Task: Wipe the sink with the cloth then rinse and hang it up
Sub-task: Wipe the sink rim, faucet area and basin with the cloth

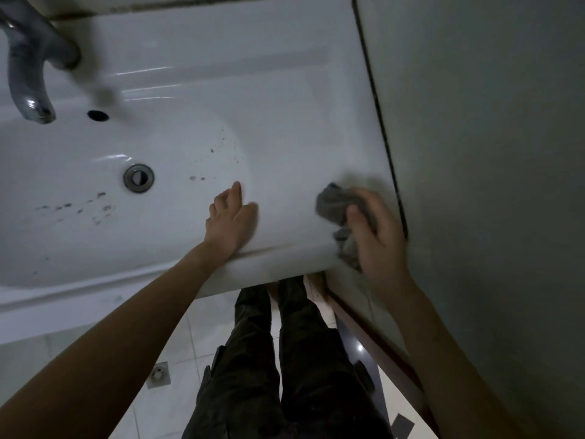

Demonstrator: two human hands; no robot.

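A white ceramic sink (221,90) fills the upper left of the head view, with dark specks of dirt scattered around its drain (138,178). My right hand (378,229) is shut on a crumpled grey cloth (337,202) and presses it on the sink's front right corner, close to the wall. My left hand (229,218) lies flat with fingers apart on the sink's front rim, to the right of the basin. It holds nothing. Both hands look slightly blurred.
A metal faucet (27,74) curves over the basin at the top left, with an overflow hole (98,115) beside it. A grey wall (490,153) stands right of the sink. Below are my dark trousers (285,359), a white tiled floor and a floor drain (158,374).
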